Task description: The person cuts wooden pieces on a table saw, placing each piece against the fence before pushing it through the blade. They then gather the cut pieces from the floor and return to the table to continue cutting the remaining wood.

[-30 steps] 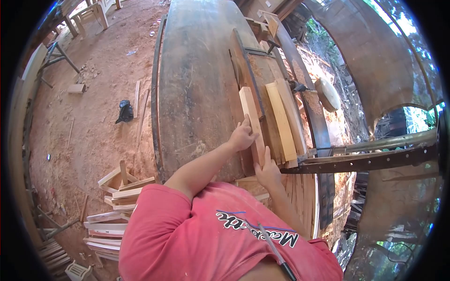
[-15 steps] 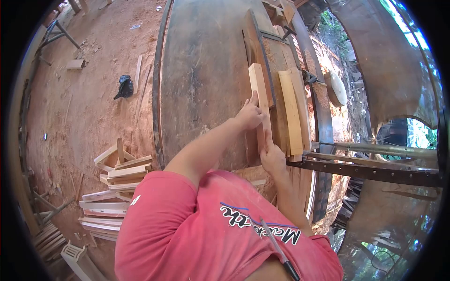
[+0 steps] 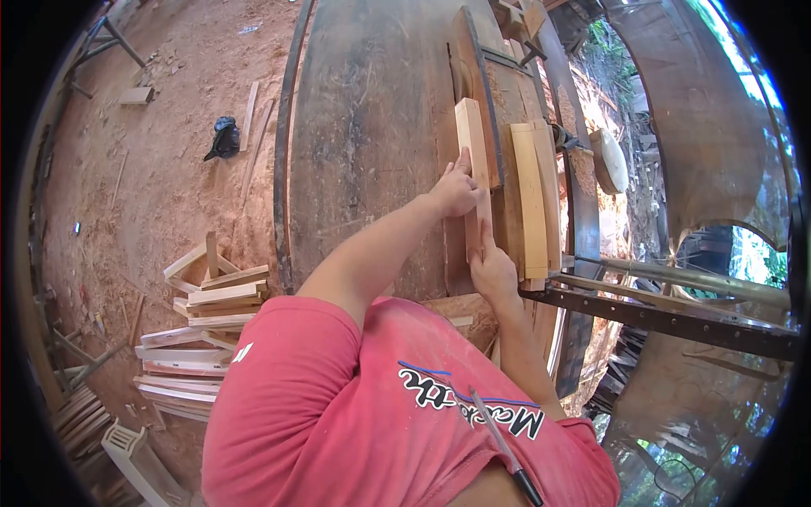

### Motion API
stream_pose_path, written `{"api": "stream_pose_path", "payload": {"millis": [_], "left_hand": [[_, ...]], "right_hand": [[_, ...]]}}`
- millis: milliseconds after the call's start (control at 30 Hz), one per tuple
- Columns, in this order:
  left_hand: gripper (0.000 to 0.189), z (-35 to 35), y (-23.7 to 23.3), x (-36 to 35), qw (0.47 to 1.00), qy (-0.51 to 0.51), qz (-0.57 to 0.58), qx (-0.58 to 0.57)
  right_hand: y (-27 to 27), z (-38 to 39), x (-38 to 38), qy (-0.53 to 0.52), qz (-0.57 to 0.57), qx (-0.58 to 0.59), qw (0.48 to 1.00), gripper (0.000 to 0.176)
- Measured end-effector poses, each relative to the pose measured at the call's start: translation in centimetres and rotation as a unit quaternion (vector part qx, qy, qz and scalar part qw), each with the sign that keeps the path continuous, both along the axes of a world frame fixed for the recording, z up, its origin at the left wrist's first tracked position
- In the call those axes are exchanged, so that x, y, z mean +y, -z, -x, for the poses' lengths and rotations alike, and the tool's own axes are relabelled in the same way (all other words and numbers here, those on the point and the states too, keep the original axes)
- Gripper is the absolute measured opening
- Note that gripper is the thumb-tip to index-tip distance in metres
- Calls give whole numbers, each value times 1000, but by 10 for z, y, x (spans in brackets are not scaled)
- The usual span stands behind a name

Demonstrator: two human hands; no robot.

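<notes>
A pale squared length of wood (image 3: 475,139) lies lengthwise on the worn wooden bench (image 3: 363,110), beside a dark-edged upright board (image 3: 480,76). My left hand (image 3: 457,189) grips it around the middle from the left side, one finger stretched along its top. At the near end, my right hand (image 3: 495,272) is closed on the same wood, a finger pointing forward along it. The underside of the wood and some fingertips are hidden.
Right of the hands lie yellowish boards (image 3: 529,203). A dark metal bar (image 3: 659,314) juts out to the right. On the dirt floor at left are stacked cut wood pieces (image 3: 224,296) and a black plastic bag (image 3: 224,139). A pen (image 3: 507,448) hangs at my shirt.
Both hands and the wood have moved slightly forward along the upright board. The view has also shifted a little. Both hands keep their hold.
</notes>
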State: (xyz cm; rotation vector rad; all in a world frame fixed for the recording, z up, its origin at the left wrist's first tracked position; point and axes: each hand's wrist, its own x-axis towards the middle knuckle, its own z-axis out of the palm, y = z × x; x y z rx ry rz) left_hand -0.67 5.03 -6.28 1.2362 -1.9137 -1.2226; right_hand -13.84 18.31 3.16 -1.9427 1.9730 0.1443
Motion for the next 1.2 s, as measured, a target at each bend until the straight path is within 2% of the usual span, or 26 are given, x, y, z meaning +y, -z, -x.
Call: {"api": "stream_pose_path", "payload": {"millis": [300,367,500,567,633,700,833,933,1000,1100,1200], "left_hand": [[48,-6,-8,-3,1000,11,-11,-2],[48,-9,-10,-5,995,-31,-36,91],[50,-22,-21,-16,995,-4,-21,93],[56,-24,-27,-23,996,10,11,88],[56,-25,-35,-31,996,4,17,91],[55,-26,-45,-39,995,-1,23,94],[55,-22,-53,-61,992,-24,74,95],[54,-23,-64,-72,990,-47,61,121],[54,-24,-72,-78,989,-51,42,130],[53,-25,-80,-84,986,-67,4,150],[52,-25,-84,-89,982,-79,-4,170]], "right_hand": [[-8,-3,-5,-4,-1,-3,1000,69],[-25,-5,-10,-4,-7,0,1000,66],[-76,-11,-27,4,-5,20,1000,57],[-104,-12,-44,-1,9,34,999,55],[-126,-12,-64,-8,22,48,999,53],[-143,-13,-88,-14,71,-1,997,48],[-174,-11,-147,-35,77,12,996,44],[-195,-16,-187,-29,41,-32,998,44],[-217,-32,-206,-10,-29,-33,999,47],[-224,-24,-243,-57,-38,-55,996,46],[-227,-18,-277,-42,-43,-57,997,39]]}}
